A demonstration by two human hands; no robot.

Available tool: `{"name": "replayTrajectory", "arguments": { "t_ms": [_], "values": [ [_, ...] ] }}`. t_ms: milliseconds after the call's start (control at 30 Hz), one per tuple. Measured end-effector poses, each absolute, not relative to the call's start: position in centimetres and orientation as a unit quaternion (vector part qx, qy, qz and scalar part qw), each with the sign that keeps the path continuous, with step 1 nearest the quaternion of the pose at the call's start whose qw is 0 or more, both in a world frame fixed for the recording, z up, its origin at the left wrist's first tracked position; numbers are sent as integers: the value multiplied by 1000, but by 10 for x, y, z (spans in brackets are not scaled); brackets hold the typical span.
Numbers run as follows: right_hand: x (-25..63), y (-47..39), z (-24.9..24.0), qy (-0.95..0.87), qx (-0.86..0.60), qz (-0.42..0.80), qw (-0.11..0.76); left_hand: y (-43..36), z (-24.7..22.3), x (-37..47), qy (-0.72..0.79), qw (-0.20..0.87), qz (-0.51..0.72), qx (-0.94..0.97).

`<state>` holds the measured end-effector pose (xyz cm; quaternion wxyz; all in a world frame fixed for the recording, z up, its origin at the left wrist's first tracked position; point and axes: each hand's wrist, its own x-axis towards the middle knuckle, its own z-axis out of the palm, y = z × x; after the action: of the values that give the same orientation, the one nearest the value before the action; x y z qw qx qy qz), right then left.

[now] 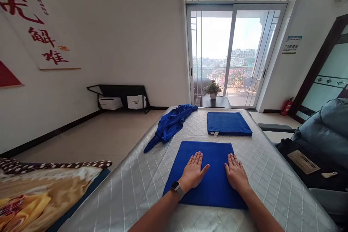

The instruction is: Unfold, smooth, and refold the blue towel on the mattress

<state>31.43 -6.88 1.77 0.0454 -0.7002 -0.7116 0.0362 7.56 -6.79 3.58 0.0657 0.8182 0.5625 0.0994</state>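
A blue cloth, perhaps a towel (209,185), lies flat as a neat rectangle in front of me. My left hand (193,170) rests palm down on its left half, fingers stretched out and thumb apart. On the cloth's right edge lies my right hand (236,172), also flat and open. Neither hand grips anything. Beyond the cloth sits a stack of folded blue cloths (230,123) with white tags at its near edge. To the far left, a crumpled blue cloth (171,123) trails across the surface.
Silver quilted padding (272,174) covers the table or bed under the cloths. A grey armchair (323,130) stands at the right, and a patterned blanket (54,188) lies at lower left. A potted plant (213,88) stands beyond the far end, before the sliding glass door (233,54).
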Motion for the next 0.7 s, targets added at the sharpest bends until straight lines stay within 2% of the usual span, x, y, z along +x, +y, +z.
{"name": "replayTrajectory", "arguments": {
  "t_ms": [300, 700],
  "values": [
    [314, -69, 16, -713, -700, 31, 40, -51, 7, -4, 636, -16, 114, 763],
    [314, -42, 43, -720, -694, 15, 8, -56, 17, -4, 643, 19, 134, 754]
  ]
}}
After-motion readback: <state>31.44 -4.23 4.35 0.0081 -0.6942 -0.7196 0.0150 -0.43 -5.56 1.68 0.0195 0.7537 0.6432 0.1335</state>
